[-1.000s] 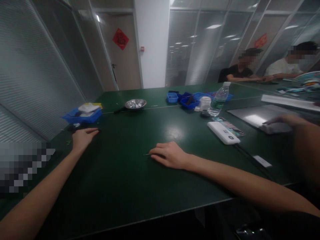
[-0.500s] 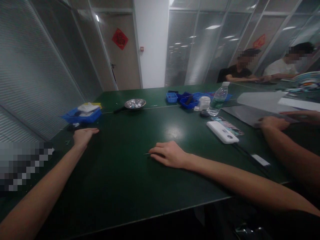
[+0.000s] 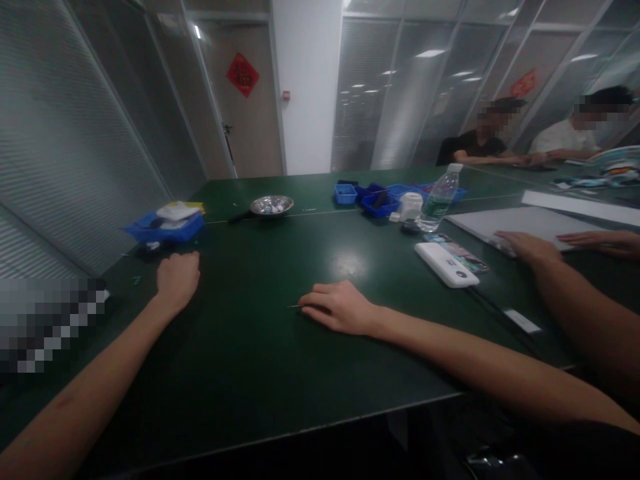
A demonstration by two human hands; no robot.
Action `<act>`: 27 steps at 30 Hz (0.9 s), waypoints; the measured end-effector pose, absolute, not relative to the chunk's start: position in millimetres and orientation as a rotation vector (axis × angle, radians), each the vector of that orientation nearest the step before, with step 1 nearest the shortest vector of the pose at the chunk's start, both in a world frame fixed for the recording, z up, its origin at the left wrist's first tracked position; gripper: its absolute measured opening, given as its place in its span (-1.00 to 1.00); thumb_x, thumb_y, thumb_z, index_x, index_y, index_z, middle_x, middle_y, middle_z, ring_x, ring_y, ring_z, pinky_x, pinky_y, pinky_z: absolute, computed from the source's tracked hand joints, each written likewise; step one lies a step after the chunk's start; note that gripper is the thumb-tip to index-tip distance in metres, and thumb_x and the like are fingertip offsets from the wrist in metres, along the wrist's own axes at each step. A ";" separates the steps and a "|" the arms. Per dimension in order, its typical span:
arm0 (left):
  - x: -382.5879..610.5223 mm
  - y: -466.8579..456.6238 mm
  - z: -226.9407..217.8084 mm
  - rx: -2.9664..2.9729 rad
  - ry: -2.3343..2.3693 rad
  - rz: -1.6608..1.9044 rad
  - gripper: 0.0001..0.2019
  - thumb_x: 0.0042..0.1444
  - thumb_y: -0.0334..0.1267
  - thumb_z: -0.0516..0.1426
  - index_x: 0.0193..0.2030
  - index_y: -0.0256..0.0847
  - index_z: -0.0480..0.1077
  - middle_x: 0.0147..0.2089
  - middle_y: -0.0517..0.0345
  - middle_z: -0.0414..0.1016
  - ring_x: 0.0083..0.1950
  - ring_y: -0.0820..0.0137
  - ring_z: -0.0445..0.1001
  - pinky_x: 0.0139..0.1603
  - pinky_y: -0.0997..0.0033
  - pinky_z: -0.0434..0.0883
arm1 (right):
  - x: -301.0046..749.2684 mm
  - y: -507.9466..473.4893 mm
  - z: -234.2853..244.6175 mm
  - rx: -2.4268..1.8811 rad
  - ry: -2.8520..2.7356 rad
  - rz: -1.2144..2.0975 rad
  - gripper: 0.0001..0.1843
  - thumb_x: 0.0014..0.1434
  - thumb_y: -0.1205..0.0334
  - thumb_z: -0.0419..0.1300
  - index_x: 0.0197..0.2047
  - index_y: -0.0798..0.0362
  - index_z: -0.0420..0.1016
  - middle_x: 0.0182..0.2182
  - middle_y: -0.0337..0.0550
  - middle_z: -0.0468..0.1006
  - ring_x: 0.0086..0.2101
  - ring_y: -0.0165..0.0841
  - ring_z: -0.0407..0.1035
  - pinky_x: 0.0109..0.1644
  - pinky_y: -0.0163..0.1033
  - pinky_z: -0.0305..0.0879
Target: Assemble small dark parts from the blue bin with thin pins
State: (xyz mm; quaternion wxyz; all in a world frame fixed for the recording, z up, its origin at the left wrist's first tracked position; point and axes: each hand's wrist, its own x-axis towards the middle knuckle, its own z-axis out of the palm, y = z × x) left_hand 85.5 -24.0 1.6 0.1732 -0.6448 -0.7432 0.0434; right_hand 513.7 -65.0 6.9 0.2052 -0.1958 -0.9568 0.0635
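My left hand (image 3: 177, 277) rests on the dark green table (image 3: 250, 360) with its back up and its fingers curled under; whatever is inside them is hidden. It sits just short of a small dark object (image 3: 149, 251) and a blue tray (image 3: 165, 228) with white items in it. My right hand (image 3: 340, 308) lies at the table's middle, fingers closed over a thin metal tool whose tip (image 3: 293, 307) pokes out to the left.
A co-worker's hands (image 3: 530, 245) rest on a grey sheet (image 3: 520, 219) at the right. Nearby are a white power bank (image 3: 447, 265), a water bottle (image 3: 439, 198), a white jar (image 3: 410, 207), blue bins (image 3: 380, 200) and a metal bowl (image 3: 271, 206). Two people sit at the far right.
My left hand pulled back a little and its fingers curled from flat into a fist. The co-worker's grey sheet, lifted half a second ago, lies flat again. My right hand stayed put.
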 end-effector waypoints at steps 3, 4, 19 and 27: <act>78.7 -22.8 0.7 -1.875 -2.128 -0.021 -0.58 0.38 -0.28 -0.06 0.12 -0.41 0.55 -0.03 -0.38 0.61 0.03 -0.17 0.58 -0.06 -0.01 0.49 | 513.7 -65.7 7.2 -0.555 -2.667 0.165 -0.65 0.52 0.08 0.04 0.13 0.06 0.54 -0.17 -0.10 0.60 -0.31 -0.40 0.45 -0.32 -0.32 0.24; 75.7 -21.7 -0.2 -1.909 -2.134 -0.112 -0.56 0.39 -0.25 -0.07 0.13 -0.38 0.56 0.02 -0.35 0.61 0.05 -0.16 0.57 -0.03 -0.01 0.49 | 513.7 -65.9 7.3 -0.560 -2.667 0.159 -0.65 0.52 0.08 0.04 0.12 0.06 0.55 -0.17 -0.11 0.60 -0.31 -0.40 0.46 -0.32 -0.32 0.24; 215.9 -74.3 18.6 -3.250 -1.484 -0.836 -0.73 0.34 -0.15 0.21 0.12 -0.07 0.58 0.06 0.08 0.61 0.00 0.30 0.56 0.01 0.31 0.47 | 517.5 -66.4 3.2 -0.748 -2.487 0.197 -0.71 0.45 0.14 0.10 0.07 0.06 0.57 -0.21 -0.13 0.60 -0.35 -0.40 0.43 -0.28 -0.29 0.24; 228.3 -82.4 7.9 -3.229 -1.426 -0.902 -0.75 0.30 -0.20 0.24 0.09 -0.12 0.53 0.04 0.06 0.52 -0.01 0.30 0.49 0.00 0.30 0.44 | 515.1 -68.0 6.0 -0.682 -2.615 0.140 -0.69 0.47 0.11 0.08 0.09 0.04 0.56 -0.23 -0.13 0.58 -0.32 -0.38 0.42 -0.30 -0.29 0.19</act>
